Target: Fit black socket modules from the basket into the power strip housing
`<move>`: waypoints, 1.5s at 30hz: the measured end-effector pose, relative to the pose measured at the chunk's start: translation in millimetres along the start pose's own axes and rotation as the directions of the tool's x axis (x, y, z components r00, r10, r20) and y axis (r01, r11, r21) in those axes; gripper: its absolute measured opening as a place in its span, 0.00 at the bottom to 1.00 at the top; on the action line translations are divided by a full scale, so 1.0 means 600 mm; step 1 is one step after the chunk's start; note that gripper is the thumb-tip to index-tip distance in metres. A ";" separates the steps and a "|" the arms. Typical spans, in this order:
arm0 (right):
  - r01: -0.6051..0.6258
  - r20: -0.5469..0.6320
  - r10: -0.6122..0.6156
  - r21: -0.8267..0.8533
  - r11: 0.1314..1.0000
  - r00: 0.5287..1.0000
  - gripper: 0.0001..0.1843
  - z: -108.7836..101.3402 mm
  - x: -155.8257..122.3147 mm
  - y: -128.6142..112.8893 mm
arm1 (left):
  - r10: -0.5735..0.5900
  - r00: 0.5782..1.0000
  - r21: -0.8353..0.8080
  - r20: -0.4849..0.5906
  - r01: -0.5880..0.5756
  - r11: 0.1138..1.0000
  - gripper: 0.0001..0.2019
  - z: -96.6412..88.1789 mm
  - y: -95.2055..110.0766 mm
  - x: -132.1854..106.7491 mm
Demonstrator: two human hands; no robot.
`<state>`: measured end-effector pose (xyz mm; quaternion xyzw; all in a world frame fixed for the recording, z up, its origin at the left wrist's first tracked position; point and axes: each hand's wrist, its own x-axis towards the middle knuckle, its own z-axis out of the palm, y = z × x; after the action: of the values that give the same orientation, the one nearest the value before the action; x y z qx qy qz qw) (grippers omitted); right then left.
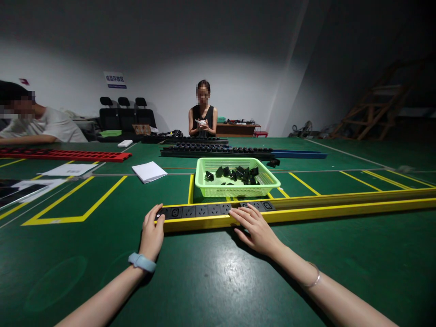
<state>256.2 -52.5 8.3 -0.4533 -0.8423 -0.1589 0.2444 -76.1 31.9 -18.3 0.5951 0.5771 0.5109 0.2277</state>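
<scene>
A long yellow metal power strip housing (200,223) lies across the green table in front of me, running off to the right. Black socket modules (201,210) sit in a row in its left part. Around the left end of the strip, my left hand (152,231) is closed, with thumb and fingers on the end. My right hand (255,229) rests on the sockets farther right, fingers stretched out flat over the near edge and covering part of the row. Just behind the strip is a light green plastic basket (204,188) with several small black parts (242,173) in it.
A white paper pad (149,171) lies left of the basket. Farther back are black and blue strips (218,151), and a red rail (64,154) at left. One person (203,118) stands across the table; another (51,122) leans in at left. Yellow tape marks the tabletop.
</scene>
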 end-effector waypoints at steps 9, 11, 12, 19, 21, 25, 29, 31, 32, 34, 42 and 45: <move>-0.043 -0.026 0.043 0.008 0.999 0.999 0.26 0.002 0.009 -0.009 | 0.021 1.000 -0.002 0.000 -0.021 1.000 0.18 0.000 -0.004 0.000; -0.042 -0.048 0.042 0.016 0.999 0.998 0.25 0.002 0.010 -0.007 | 0.020 1.000 -0.008 -0.001 -0.020 1.000 0.17 -0.001 -0.003 0.000; -0.044 -0.058 0.045 0.019 0.999 0.997 0.24 0.002 0.010 -0.005 | 0.019 1.000 -0.009 -0.002 -0.019 1.000 0.17 -0.001 -0.003 0.000; -0.075 -0.100 0.075 0.005 0.997 0.992 0.19 0.001 0.002 0.007 | 0.006 1.000 -0.009 -0.001 -0.006 1.000 0.17 -0.002 0.002 0.000; -0.058 -0.104 0.057 -0.008 0.998 0.993 0.22 0.000 0.000 0.007 | 0.004 1.000 -0.015 0.001 -0.004 1.000 0.17 -0.002 0.003 0.000; -0.006 -0.051 0.005 -0.020 1.000 0.999 0.29 -0.002 -0.003 0.002 | 0.000 1.000 -0.006 0.010 0.000 1.000 0.18 -0.003 0.005 -0.001; 0.021 -0.002 -0.021 -0.013 1.000 1.000 0.30 -0.001 -0.002 -0.001 | 0.005 1.000 -0.004 0.003 -0.005 1.000 0.18 -0.002 0.003 -0.001; 0.016 -0.011 -0.016 -0.010 1.000 1.000 0.29 0.001 -0.002 0.000 | 0.016 1.000 -0.013 -0.003 -0.016 1.000 0.17 -0.001 0.000 0.000; 0.014 -0.021 -0.014 -0.008 1.000 1.000 0.29 0.002 -0.001 0.000 | 0.022 1.000 -0.017 -0.008 -0.022 1.000 0.17 0.000 -0.002 0.001; 0.011 -0.042 -0.011 -0.003 1.000 0.999 0.29 0.004 0.000 0.001 | 0.032 0.999 -0.022 -0.015 -0.033 0.999 0.17 0.001 -0.004 0.002; -0.001 -0.080 0.002 0.014 1.000 0.997 0.27 0.005 0.004 0.001 | 0.025 0.999 -0.011 -0.020 -0.025 1.000 0.17 0.000 -0.006 0.001; -0.003 -0.091 0.004 0.011 1.000 0.996 0.26 0.005 0.005 0.001 | 0.026 1.000 -0.006 -0.013 -0.027 1.000 0.17 0.000 -0.007 0.001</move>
<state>254.5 -48.8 7.3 -0.4459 -0.8302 -0.1745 0.2854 -78.0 33.5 -21.7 0.5986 0.5690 0.5196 0.2190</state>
